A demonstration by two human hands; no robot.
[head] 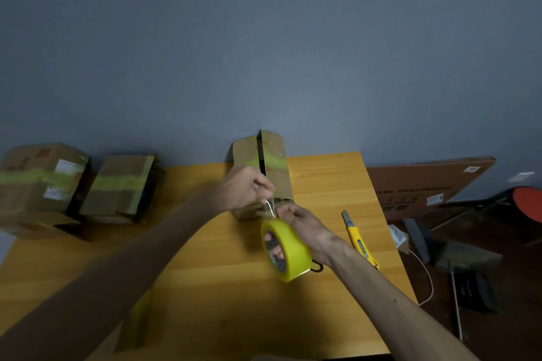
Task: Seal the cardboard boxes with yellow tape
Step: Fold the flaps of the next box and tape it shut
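You are at the start of a strip. Your right hand [303,224] holds the roll of yellow tape [290,255] just above the surface [190,267], fingers curled through its core. Your left hand [243,187] pinches the loose end [270,206] between thumb and fingertips, just beside the roll. The box [274,161] to be sealed stands right behind your hands at the far edge of the surface, its top flaps parted along a dark gap. Its near face is hidden by your hands, so I cannot tell whether the end touches cardboard yet. To do this step well, I judge you should let the roll turn loosely on your fingers as you draw the end out, so the strip comes off flat and does not fold onto itself. Bring the flaps together until their edges meet before any tape goes down. Start the strip on the near wall of the box, then lay it over the seam with the gap under its middle, pressing as you go. The knife [359,240] lies on the surface just to the right of your right hand, handy for the cut. Off to the left, the taped box [41,182] and its neighbour [123,187] already carry yellow bands, a fair model for the finish.
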